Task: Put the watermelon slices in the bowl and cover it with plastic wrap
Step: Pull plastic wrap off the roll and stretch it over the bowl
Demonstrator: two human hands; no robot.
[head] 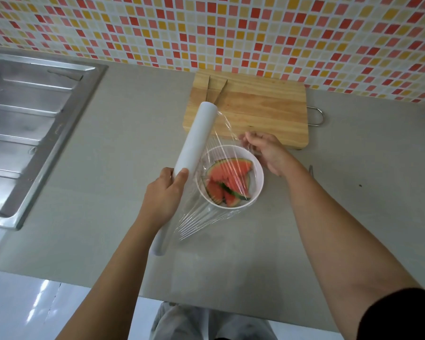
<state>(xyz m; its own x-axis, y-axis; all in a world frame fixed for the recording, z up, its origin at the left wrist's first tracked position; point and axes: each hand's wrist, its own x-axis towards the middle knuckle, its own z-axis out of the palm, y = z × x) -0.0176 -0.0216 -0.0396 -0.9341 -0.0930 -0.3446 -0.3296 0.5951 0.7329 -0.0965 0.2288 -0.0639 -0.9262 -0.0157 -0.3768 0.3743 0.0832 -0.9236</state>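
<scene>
A white bowl [257, 185] stands on the grey counter with several red watermelon slices [228, 179] inside. My left hand [163, 192] grips a long white roll of plastic wrap [196, 138] just left of the bowl, held slanted above the counter. A clear sheet of wrap [227, 133] stretches from the roll across the bowl. My right hand [265, 149] pinches the sheet's edge at the bowl's far right rim.
A wooden cutting board [255, 111] lies behind the bowl with tongs [217, 92] on its left end. A steel sink drainboard [35, 123] fills the left side. The tiled wall runs along the back. The counter's front edge is near my legs.
</scene>
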